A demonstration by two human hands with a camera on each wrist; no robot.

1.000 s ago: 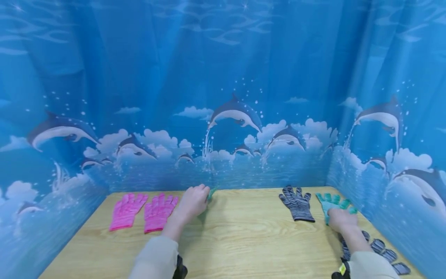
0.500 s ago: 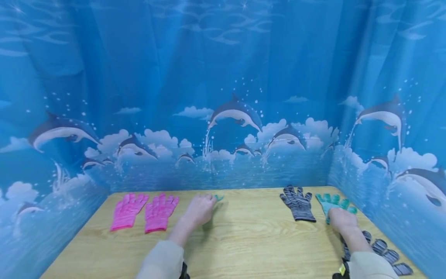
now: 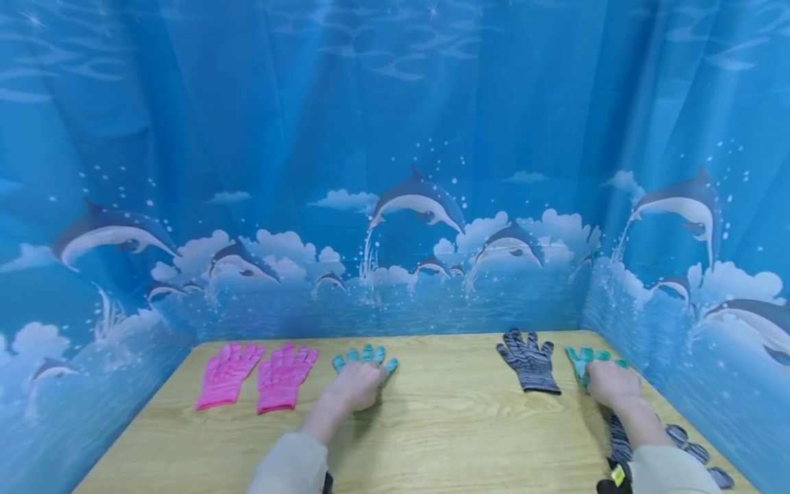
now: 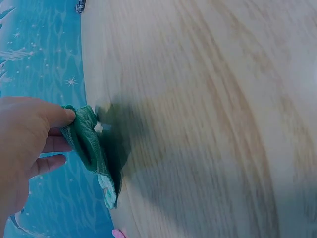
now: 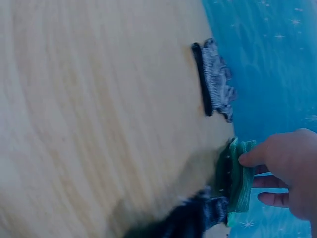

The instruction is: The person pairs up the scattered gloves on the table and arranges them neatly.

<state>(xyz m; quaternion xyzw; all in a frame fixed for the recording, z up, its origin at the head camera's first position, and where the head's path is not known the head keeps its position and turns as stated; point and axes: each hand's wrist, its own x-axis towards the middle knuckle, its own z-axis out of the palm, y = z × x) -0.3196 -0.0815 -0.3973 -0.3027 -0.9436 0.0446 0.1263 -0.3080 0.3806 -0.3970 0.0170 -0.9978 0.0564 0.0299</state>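
Observation:
My left hand pinches the cuff of a green knit glove between thumb and fingers. Beyond the knuckles, that glove's fingers fan out toward the table's back edge in the head view. On the right, my right hand pinches the cuff of another green glove, whose fingers lie near the back right corner. To the left of it rests a grey-and-black striped glove, fingers pointing back. A second striped glove lies partly hidden beneath my right forearm.
Two pink gloves lie side by side at the back left of the wooden table. A blue curtain printed with dolphins closes off the back and both sides, hanging right at the table edges.
My left hand has come nearer and slightly right; its green glove, mostly hidden before, now shows its fingers spread. The right hand has shifted slightly right with its glove.

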